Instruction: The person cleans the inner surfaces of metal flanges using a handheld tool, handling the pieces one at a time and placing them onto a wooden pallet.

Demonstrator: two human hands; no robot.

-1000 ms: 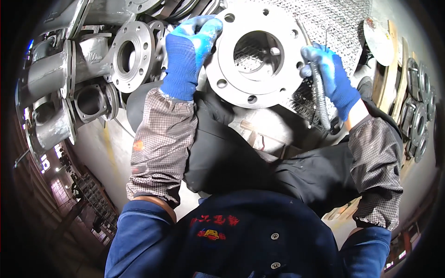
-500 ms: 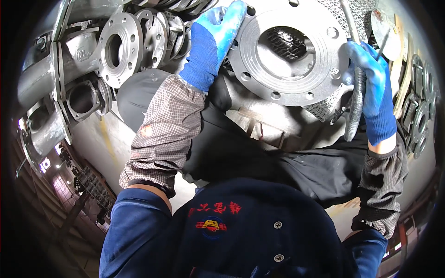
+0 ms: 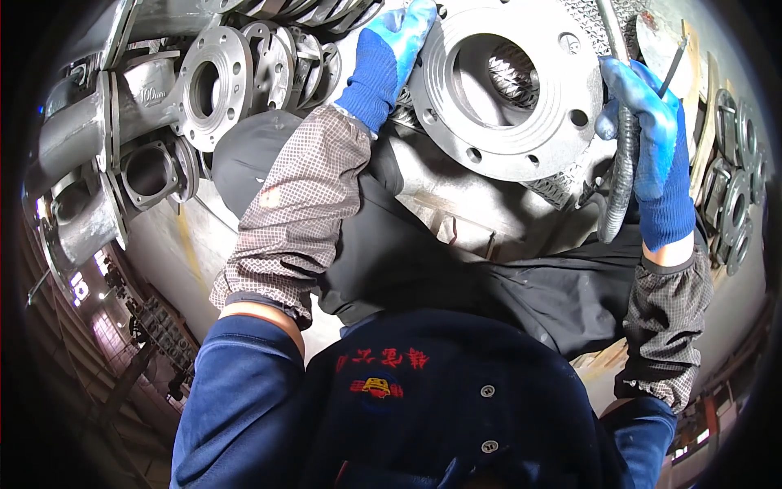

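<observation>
A large grey metal flange (image 3: 456,143) with a wide round bore and bolt holes round its face sits in front of me, tilted. My left hand (image 3: 399,37), in a blue coated glove, is closed over the flange's left upper rim. In my right hand (image 3: 648,118), gloved alike, is a grey rod-like tool with a ribbed hose (image 3: 623,179) hanging below the fist. A thin lever or rod (image 3: 674,65) sticks up beside my fingers. The tool's far end runs out past the top of the picture. Inside the bore, bright metal mesh (image 3: 511,77) shows.
At left stand several grey flanged pipe fittings (image 3: 147,94) and a row of flanges (image 3: 213,90). More flanges (image 3: 737,204) lie at the right rim beside wooden strips (image 3: 707,122). Metal mesh (image 3: 595,16) lies behind the large flange. My dark-trousered legs (image 3: 383,236) are spread around the work.
The flange has shifted slightly up and to the left. My left hand has moved a little up and to the right with its rim. The right hand and the tool have moved slightly left.
</observation>
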